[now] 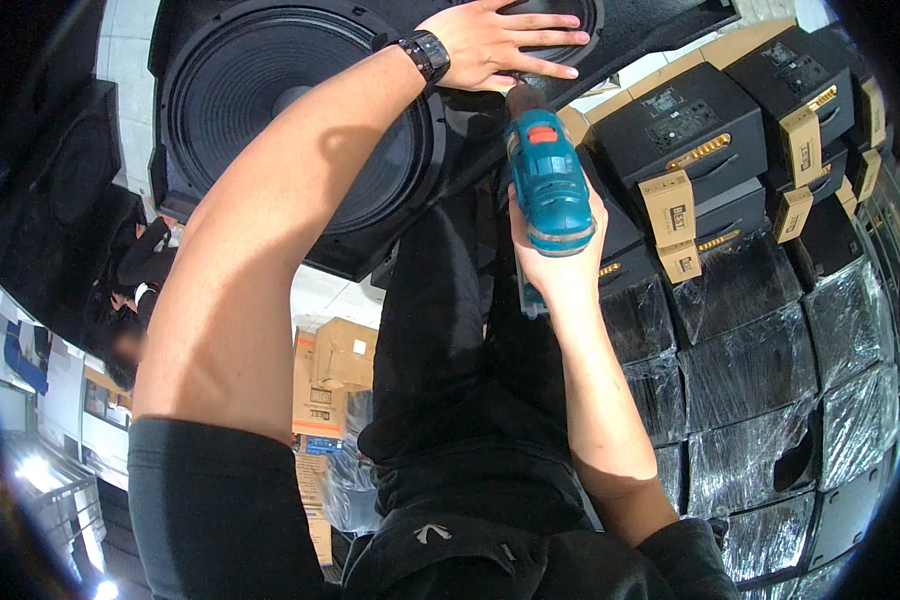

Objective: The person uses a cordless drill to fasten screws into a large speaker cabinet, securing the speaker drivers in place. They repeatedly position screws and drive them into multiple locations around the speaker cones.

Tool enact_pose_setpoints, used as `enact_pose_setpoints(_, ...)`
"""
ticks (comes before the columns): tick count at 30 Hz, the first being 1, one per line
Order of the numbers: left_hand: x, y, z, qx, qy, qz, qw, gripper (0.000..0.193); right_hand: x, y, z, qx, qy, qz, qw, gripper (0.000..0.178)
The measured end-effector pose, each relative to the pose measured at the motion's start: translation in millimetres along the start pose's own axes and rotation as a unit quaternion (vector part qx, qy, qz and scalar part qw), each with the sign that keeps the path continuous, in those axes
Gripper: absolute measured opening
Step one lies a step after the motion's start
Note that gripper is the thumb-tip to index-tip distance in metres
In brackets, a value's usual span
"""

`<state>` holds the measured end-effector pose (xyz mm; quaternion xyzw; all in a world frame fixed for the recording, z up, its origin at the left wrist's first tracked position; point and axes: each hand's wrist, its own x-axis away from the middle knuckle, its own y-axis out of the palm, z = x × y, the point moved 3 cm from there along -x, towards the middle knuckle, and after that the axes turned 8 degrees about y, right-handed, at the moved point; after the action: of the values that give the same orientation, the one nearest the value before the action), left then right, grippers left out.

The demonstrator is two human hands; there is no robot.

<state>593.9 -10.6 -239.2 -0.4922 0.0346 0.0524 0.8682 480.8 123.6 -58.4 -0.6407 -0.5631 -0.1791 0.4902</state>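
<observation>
My right hand (560, 262) grips a teal cordless drill (547, 180) whose nose points at the black speaker cabinet (450, 130) just below my other hand. My left hand (498, 45), with a black watch on the wrist, lies flat, fingers spread, on the rim of a smaller speaker cone at the top. A large black speaker cone (270, 100) fills the cabinet's left part, partly hidden by my left forearm.
Stacked black speaker boxes (690, 130) with tan cardboard tags stand at the right, and plastic-wrapped black units (770, 350) lie below them. Brown cartons (335, 365) sit under the cabinet. Another person in dark clothes (135, 275) is at the left.
</observation>
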Motion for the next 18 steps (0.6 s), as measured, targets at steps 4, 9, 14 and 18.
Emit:
enact_pose_setpoints(4,-0.3,0.1,-0.1,0.003,0.002,0.004,1.0,0.066,-0.7,0.4,-1.2,0.004,-0.007,-0.001,1.0,0.05)
enact_pose_setpoints(9,-0.1,0.6,-0.2,-0.003,0.005,0.008,1.0,0.068,-2.5,0.6,0.5,0.01,-0.016,0.002,1.0,0.051)
enact_pose_setpoints(14,-0.1,0.8,0.1,-0.001,0.0,0.002,1.0,0.07,-3.0,1.1,3.0,0.018,-0.007,0.002,1.0,0.051)
enact_pose_setpoints(18,-0.7,-0.1,0.1,-0.003,-0.002,-0.008,1.0,0.071,-3.8,2.1,2.9,0.019,-0.013,0.004,1.0,0.05)
